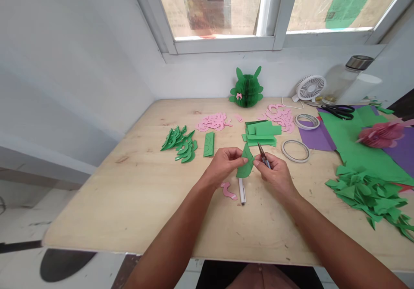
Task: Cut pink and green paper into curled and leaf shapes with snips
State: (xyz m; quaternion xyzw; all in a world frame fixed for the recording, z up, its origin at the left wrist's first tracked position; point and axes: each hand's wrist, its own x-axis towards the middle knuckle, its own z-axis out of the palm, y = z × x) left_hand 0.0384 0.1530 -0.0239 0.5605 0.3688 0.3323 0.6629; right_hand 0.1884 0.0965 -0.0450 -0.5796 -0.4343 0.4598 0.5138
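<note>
Over the middle of the table, my left hand (223,164) pinches a green paper piece (246,163) between thumb and fingers. Small scissors (263,154) rest in my right hand (277,173), blades pointing up and away. The fingertips of that hand also touch the paper's right edge. Just below the paper lie a white pen (242,192) and a curved pink paper cutout (229,191). Beyond my hands are a stack of folded green paper (261,130) and, to its left, a green rectangle (208,144) with drawn curved lines.
Green cutouts (185,144) lie left and pink cutouts (213,121) behind. At right are tape rolls (295,151), black scissors (339,111), green scraps (368,194) and purple paper (315,136). A green paper figure (247,91), fan (311,87) and bottle (346,80) stand by the wall.
</note>
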